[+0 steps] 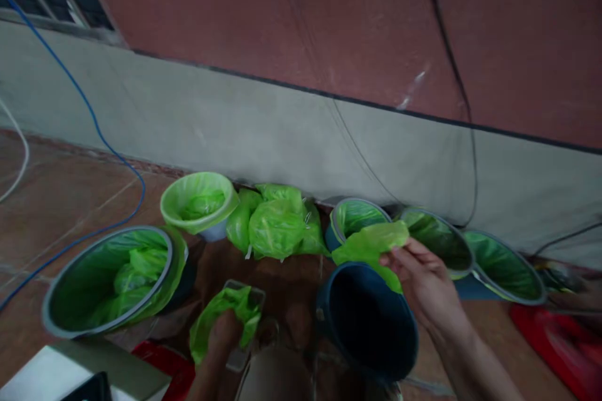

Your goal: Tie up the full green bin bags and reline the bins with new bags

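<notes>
My right hand [426, 282] pinches a light green plastic bag [369, 242] between thumb and fingers. The bag hangs over the back rim of a dark blue bin [322, 310], which has no liner in it. At lower left, my left hand [226, 332] is closed on a crumpled green plastic bag [204, 326]. Beneath that bag is a clear plastic tray [258, 296], partly hidden. The left fingertips are blurred and partly covered by the bag.
Several lined bins stand around: a large grey-rimmed bin [47, 313] at left, a pale bin [214, 232] behind it, others by the wall at right. Filled green bags [277, 229] sit mid-wall. A white box [51, 369] and blue hose [96, 119] are leftward.
</notes>
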The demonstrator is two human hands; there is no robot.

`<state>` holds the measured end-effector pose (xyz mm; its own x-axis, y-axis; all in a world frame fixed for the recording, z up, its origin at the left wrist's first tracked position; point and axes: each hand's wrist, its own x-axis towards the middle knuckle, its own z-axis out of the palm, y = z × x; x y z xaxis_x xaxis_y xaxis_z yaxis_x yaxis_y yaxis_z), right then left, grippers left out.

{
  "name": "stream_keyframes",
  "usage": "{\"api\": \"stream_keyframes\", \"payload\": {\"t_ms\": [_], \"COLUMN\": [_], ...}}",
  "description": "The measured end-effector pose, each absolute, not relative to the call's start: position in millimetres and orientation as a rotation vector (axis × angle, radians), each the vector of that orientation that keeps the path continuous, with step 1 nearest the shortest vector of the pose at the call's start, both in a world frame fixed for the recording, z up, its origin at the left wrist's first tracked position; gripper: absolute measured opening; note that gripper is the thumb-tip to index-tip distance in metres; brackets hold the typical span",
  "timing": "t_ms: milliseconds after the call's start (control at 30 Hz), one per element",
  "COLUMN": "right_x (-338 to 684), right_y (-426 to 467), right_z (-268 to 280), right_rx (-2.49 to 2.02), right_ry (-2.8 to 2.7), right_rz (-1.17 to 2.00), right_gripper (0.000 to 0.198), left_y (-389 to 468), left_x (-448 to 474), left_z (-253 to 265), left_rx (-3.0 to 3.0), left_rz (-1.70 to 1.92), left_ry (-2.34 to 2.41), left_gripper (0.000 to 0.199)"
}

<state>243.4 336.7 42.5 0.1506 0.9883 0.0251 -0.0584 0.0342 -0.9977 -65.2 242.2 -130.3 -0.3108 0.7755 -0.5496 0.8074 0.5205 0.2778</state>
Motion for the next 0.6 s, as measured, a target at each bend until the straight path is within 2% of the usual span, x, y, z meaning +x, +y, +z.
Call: {"api": "stream_keyframes", "payload": {"t_ms": [67,167,233,333,433,600], "right_x": [238,222,214,214,233,269], "right_y": [323,297,277,245,215,177], "right_z": [49,68,81,93,94,73], "right_rx": [-1.262,-1.224,-1.158,-1.102,-1.173,-1.523], "right_ry": [-1.295,-1.681,-1.859,-2.006,-2.044,-1.821], "right_rz": [1.029,0.834,0.714,0.623,0.585,0.173], "right_gripper": [0.019,0.022,0.019,0.022,0.037,0.073], "left_y": [251,260,260,253,244,231], "left_x": [-47,-1,35,77,94,96], "left_z": [-95,-18,33,79,87,92], "left_rx": [1.304,1.384,1.299,1.113,0.948,0.489], "left_rz": [0.165,0.825,1.007,1.184,1.264,1.386], "left_ry": [2.015,1.453,1.103,0.912,0.946,0.908], "left_gripper": [0.044,0.075,0.079,0.061,0.037,0.024]}}
